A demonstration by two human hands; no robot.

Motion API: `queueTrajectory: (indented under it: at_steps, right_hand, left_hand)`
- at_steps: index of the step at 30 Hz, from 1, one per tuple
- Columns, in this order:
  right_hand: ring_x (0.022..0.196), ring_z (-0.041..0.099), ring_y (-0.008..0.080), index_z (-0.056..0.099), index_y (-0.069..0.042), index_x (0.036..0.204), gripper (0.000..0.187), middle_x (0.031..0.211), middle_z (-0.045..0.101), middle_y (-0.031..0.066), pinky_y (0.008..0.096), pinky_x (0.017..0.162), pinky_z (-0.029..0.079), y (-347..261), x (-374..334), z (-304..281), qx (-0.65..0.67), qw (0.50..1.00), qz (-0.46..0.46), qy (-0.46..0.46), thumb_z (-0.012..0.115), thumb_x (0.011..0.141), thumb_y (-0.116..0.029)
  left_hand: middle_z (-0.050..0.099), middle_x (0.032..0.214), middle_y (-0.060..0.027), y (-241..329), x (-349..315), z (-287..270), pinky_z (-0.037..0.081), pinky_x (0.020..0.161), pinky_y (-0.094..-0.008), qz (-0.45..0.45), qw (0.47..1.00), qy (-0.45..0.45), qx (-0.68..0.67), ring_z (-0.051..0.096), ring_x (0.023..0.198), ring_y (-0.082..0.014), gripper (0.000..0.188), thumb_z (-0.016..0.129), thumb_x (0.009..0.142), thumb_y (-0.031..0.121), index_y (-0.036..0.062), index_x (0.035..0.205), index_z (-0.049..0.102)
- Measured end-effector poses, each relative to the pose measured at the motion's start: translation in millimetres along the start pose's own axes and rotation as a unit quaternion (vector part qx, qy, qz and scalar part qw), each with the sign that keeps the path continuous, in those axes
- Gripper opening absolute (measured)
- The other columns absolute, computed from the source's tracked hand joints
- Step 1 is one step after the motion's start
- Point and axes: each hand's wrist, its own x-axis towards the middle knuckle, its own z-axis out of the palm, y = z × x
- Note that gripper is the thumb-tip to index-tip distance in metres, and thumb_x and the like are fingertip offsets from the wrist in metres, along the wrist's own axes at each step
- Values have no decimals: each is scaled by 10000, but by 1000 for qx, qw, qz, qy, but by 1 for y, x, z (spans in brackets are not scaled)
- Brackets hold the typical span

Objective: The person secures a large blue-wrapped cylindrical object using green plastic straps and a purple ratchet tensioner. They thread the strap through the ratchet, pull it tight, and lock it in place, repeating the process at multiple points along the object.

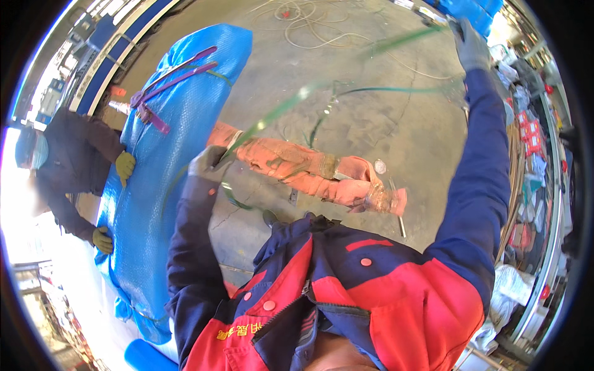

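Note:
My left hand (pixel 208 163), in a grey glove, is closed on a green plastic strap (pixel 272 115) beside the right edge of a long blue-wrapped bundle (pixel 167 154). Raised far to the upper right, my right hand (pixel 470 48), also gloved, grips the strap near its other visible stretch. Between the hands the strap loops through the air, partly smeared by motion. On the bundle's far part lies a strapping tool with purple handles (pixel 179 81). Another person (pixel 74 154) stands left of the bundle, with yellow-green gloves (pixel 125 167) resting on it.
An orange-wrapped long bundle (pixel 291 166) lies across the concrete floor ahead of me. A pale hose (pixel 334 44) is coiled at the far side. Cluttered shelving (pixel 529 185) runs along the right, and something blue (pixel 479 13) stands beyond my right hand.

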Motion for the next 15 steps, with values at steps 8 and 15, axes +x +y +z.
queueTrajectory:
  at_steps: [8, 15]
  right_hand:
    - [1091, 627, 424, 583, -104, 1280, 467, 1196, 641, 258, 502, 887, 492, 165, -15, 197, -16, 996, 87, -24, 526, 967, -446]
    - [1023, 663, 418, 645, -57, 1188, 515, 1071, 693, 248, 508, 856, 497, 300, -76, 235, -70, 975, 185, -100, 549, 957, -508]
  left_hand:
    - [644, 734, -81, -104, -62, -138, 494, 652, -351, 37, 907, -224, 356, 639, 683, -227, 71, 710, 745, 103, 108, 779, 649]
    - [672, 732, -54, -189, -205, -215, 490, 612, -340, -271, 949, -123, 106, 643, 694, -155, 112, 736, 802, 170, 97, 872, 687]
